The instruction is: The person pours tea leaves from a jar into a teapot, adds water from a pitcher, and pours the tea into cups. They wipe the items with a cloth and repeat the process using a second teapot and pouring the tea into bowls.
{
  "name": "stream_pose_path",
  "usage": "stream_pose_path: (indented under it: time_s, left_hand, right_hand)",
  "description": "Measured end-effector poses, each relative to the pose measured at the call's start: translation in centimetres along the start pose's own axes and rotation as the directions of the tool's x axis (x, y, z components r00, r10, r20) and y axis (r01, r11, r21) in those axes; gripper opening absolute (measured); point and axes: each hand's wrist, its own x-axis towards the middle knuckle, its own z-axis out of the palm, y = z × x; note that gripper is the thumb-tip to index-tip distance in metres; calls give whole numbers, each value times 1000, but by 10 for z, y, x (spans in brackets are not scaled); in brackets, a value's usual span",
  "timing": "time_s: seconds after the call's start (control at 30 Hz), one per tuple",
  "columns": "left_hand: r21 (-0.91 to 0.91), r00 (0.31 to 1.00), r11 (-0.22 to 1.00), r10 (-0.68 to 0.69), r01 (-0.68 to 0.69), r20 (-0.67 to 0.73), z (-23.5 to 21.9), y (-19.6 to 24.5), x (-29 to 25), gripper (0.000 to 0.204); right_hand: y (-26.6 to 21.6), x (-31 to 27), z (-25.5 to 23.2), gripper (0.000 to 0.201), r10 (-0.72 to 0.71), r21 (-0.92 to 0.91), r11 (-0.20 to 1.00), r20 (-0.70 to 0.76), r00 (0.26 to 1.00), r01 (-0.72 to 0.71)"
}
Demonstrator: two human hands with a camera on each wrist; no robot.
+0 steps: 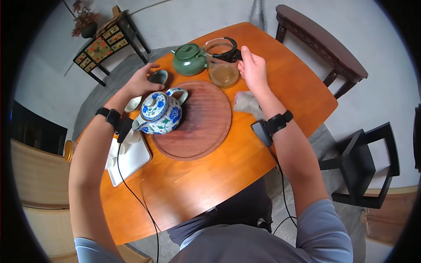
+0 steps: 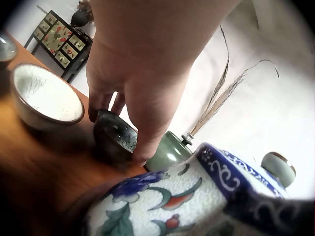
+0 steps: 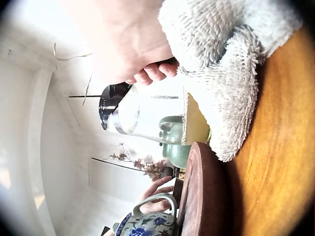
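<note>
Taking the round wooden tray (image 1: 193, 120) as the landmark, the left hand (image 1: 142, 81) was at its far-left edge, fingers curled around a small dark cup (image 1: 158, 77) standing on the bench (image 1: 197, 184) just off the tray. In the left wrist view the fingertips (image 2: 101, 105) pinched the cup's rim from above, a hold that would probably keep it level. The right hand (image 1: 252, 70) was beyond the tray's far-right edge, its grip clenched on the black handle of a glass pitcher (image 1: 222, 63). The pitcher stood upright at the tray's far rim with a little pale liquid in its bottom; holding it by the handle kept the fingers off the glass.

A blue-and-white teapot (image 1: 158, 113) sat on the tray's left part, spout pointing left past the rim. A green teapot (image 1: 189, 59) stood past the far edge, between cup and pitcher, so both hands worked close to it. A grey cloth (image 1: 246, 104) lay just right of the tray, under the right wrist. Left of the tray, a white dish (image 1: 131, 162) with pale cups lay near the bench edge. The tray's middle and right showed bare wood, as did the bench nearer the person.
</note>
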Motion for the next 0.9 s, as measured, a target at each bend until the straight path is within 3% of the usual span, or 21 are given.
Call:
stream_pose_path:
  time_s: [0.23,0.3,0.4,0.43,0.5,0.53,0.6,0.63,0.67,0.7,0.83,0.9]
  left_hand:
    - [134,996,991,-3,15,-85,4,-2,-7,95]
    - [177,992,984,22,0,-123,1,2,-15,84]
    - [29,922,986,164,-164,-352,-12,-6,-25,48]
    - [32,921,986,162,-161,-353,-16,-4,-33,48]
    - [-201,832,952,86,-230,-548,-26,6,-59,31]
    - [-200,832,953,85,-229,-549,-28,23,-78,31]
    - [-396,794,853,36,-341,-607,-24,62,-123,12]
    - [-394,791,854,33,-339,-611,-19,66,-143,12]
    - [-479,835,811,19,-334,-550,-14,69,-163,10]
    - [-561,873,762,12,-323,-487,-7,71,-181,17]
    - [-578,915,782,-26,-232,-403,49,78,-233,40]
    - [-646,963,748,-36,-152,-269,70,70,-250,47]
  right_hand:
    - [1,0,4,56,-51,-10,999,-12,999,51]
    - [0,1,4,56,-42,-9,999,-11,999,42]
    - [2,1,2,56,-22,-6,1000,-14,1000,22]
    - [2,2,2,56,-15,-5,1000,-17,1000,15]
    - [2,1,3,56,-20,-8,1000,-22,1000,20]
    - [2,1,3,55,-26,-14,1000,-29,999,26]
    - [2,1,5,55,-33,-17,999,-42,999,33]
    - [1,2,5,55,-42,-24,999,-55,998,40]
    - [1,2,6,55,-42,-23,999,-47,998,41]
    - [0,2,6,54,-51,-27,998,-53,997,49]
    - [8,9,-7,50,-14,-48,999,-32,999,13]
    - [2,8,-5,51,-5,-83,997,-62,998,0]
